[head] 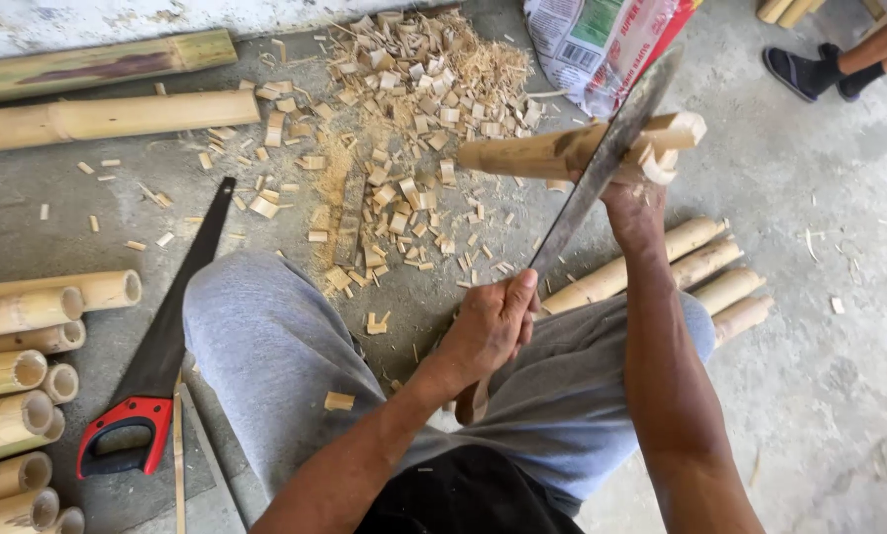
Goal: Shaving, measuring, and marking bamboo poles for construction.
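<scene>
Head view, from where I watched at a distance: on the far left a stack of cut bamboo tubes [18, 396] lay with their open ends toward the knees, and two longer bamboo poles [107, 117] lay along the top edge by the wall. Just right of the stack, a hand saw [166, 341] with a black blade and a red-and-black handle rested flat on the concrete floor [819, 396], its tip pointing up and to the right. Beyond it a heap of bamboo chips [404, 119] and shavings was spread across the floor in front of the grey-trousered knees.

Moving toward the middle, the left hand [491, 326] was wrapped tight round the wooden handle of a long knife [602, 163], thumb up along the grip. The blade ran up and to the right from that fist, and its upper part crossed the bamboo piece [552, 153].

That bamboo piece was held off the floor, roughly level, its split end at the right showing several parted strips. The right hand [633, 208] sat directly under and behind it, near the split end; I could see the wrist and back of the hand but not the fingers, so I took it as gripping the piece from below, though the blade hid part of the contact. The knife hand was lower and to the left of the piece, well apart from it.

Further right, a row of short bamboo lengths [700, 277] lay beside the thigh. At the top, a printed sack [602, 40] lay crumpled, and another person's dark-shod foot [809, 69] showed in the far corner.
</scene>
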